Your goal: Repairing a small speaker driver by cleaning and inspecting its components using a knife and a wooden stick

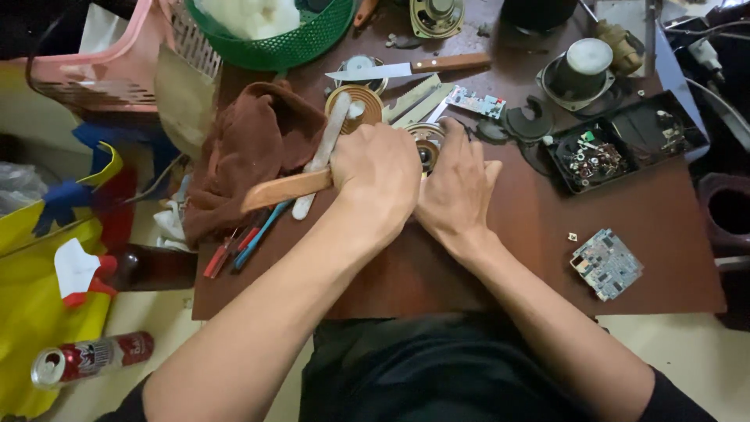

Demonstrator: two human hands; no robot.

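A small round speaker (427,148) sits mid-table, toward the far edge, under both hands. The right hand (457,187) presses flat on it, fingers closed over it. The left hand (376,176) is fisted on a wooden handle (285,190), long axis running leftward toward the brown cloth (250,148).

Wooden-handled tool (285,189) and small round speaker (427,146)

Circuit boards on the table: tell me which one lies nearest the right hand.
The small colourful circuit board, just beyond the right hand. The larger grey-blue circuit board lies alone, farther off toward the table's near right corner.
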